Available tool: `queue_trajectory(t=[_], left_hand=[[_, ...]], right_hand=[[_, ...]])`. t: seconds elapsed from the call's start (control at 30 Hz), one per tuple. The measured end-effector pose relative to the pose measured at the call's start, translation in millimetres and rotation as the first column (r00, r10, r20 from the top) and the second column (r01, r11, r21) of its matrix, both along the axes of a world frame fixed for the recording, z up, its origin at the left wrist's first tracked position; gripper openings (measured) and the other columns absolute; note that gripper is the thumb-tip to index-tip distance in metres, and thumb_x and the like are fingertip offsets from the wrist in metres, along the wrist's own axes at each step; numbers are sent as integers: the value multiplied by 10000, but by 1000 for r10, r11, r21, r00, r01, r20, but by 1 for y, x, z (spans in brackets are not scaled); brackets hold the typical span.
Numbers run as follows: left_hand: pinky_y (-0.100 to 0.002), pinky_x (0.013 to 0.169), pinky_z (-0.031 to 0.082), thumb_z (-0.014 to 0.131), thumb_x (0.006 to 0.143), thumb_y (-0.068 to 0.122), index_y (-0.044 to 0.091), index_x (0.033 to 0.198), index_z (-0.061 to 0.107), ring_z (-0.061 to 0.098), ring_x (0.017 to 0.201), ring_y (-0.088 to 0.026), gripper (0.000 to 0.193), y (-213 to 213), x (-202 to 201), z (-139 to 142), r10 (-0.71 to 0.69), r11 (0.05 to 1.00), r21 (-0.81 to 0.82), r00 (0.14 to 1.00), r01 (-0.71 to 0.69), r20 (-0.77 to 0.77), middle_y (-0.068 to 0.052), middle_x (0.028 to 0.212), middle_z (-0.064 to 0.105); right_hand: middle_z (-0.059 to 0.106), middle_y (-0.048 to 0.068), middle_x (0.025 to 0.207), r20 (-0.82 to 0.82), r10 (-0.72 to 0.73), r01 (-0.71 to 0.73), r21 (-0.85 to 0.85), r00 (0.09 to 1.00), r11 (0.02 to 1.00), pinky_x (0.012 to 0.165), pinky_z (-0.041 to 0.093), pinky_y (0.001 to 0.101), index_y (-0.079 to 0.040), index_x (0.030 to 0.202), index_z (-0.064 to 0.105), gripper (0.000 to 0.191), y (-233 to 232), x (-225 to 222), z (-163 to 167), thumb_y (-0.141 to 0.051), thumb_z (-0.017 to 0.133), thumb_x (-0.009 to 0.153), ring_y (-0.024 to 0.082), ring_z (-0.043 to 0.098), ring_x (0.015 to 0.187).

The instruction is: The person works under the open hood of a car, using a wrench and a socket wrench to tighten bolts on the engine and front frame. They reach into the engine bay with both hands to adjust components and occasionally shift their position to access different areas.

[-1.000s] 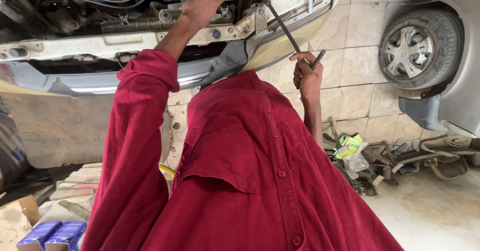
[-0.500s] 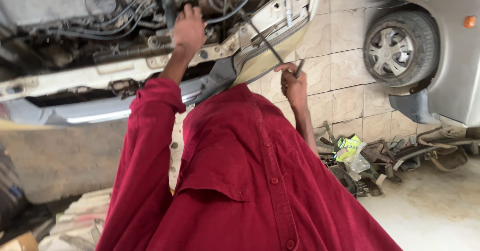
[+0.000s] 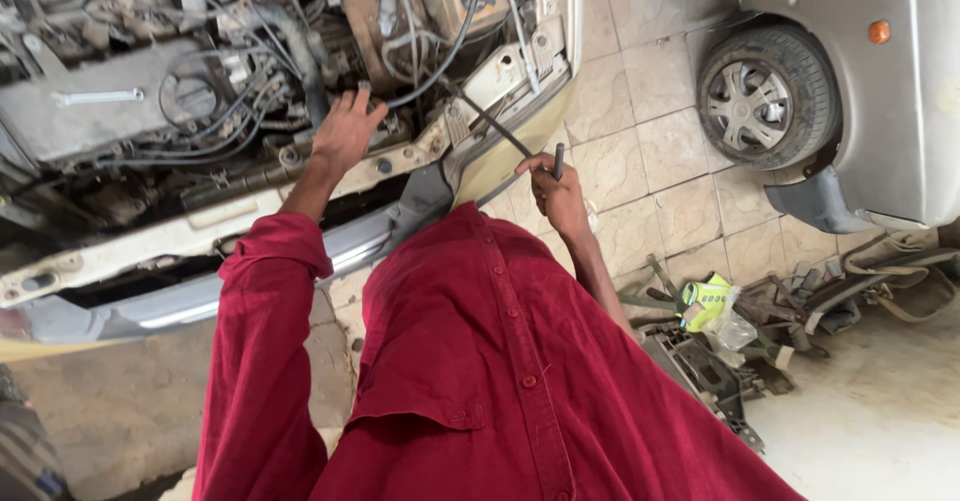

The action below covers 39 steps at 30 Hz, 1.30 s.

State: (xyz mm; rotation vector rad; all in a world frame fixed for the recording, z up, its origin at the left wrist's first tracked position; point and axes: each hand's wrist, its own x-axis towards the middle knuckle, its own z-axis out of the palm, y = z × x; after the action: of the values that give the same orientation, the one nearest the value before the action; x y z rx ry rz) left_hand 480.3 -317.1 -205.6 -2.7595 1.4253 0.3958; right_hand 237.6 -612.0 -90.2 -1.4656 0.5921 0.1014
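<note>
Left hand (image 3: 345, 133): fingers spread wide, palm down on the front edge of the engine bay (image 3: 200, 91), holding nothing; fingertips among the hoses (image 3: 440, 56).
Right hand (image 3: 556, 193): closed round the near end of a thin dark rod (image 3: 497, 124); thumb on top.
Rod: runs diagonally up-left from the right hand into the engine bay; far end hidden behind the front panel (image 3: 250, 196). Which part it meets, cannot tell.
Sleeves: left arm in a red sleeve (image 3: 265, 361) down to the wrist; right forearm bare.
Shirt (image 3: 520, 381): red, buttoned, fills the lower middle of the view.
Engine bay: open, upper left; valve cover at far left, hoses and wires across the middle.
Bumper (image 3: 180, 301): grey, just below the front panel, left of the shirt.
Second car (image 3: 900, 91): grey, upper right, well apart from both hands; 1 wheel (image 3: 768, 96) in view, orange side lamp above it.
Floor (image 3: 650, 161): tan tiles between the 2 cars.
Scrap pile (image 3: 760, 321): dark parts and straps on the floor at right, with a yellow-green packet (image 3: 705, 299) on it.
</note>
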Motion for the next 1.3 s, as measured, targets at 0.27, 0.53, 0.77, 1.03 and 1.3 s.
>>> queue_trajectory(t=[0.27,0.53,0.77,1.03,1.3], left_hand=[[-548,994,440,692,906,194,58,1358,505,497,1228,-447,507,-19,-25,14,432,889,-109,894,-444,-115,-253,1325,491],[-616,963,389,628,1023,441,63,1260,534,446,1204,-492,456,-53,-12,-9,805,384,-130,400,-914,-437,-287,1321,427],[-539,1063,385,717,872,310,-71,1244,449,463,1243,-475,596,-88,-7,-18,885,-195,-293,-38,-936,-465,-298,1302,443],[-534,1131,323,755,865,248,-163,1380,277,398,1339,-507,814,-109,-10,-14,887,-333,-399,-140,-854,-440,-377,1415,376],[-523,1211,265,770,868,184,-223,1459,184,369,1401,-520,927,-106,-20,-19,867,-327,-556,-9,-764,-498,-418,1474,358]], right_hand=[[382,-67,584,-21,-18,19,80,1000,997,412,230,255,-11,1024,687,265,11,3,32,-22,423,997,44,301,458],[362,-72,593,-23,84,-83,48,996,995,438,241,242,-22,1031,704,263,24,4,70,-28,442,1005,38,297,476],[371,-69,599,-5,122,-122,18,993,992,441,257,246,-19,1032,710,276,25,17,74,-23,436,999,39,305,481],[380,-64,605,-8,131,-130,86,991,988,448,240,249,-1,1044,709,264,-5,27,56,-8,450,991,42,302,484],[350,-70,575,-61,154,-149,74,986,986,430,225,252,-5,1009,704,250,-50,58,60,-4,455,987,42,285,462]])
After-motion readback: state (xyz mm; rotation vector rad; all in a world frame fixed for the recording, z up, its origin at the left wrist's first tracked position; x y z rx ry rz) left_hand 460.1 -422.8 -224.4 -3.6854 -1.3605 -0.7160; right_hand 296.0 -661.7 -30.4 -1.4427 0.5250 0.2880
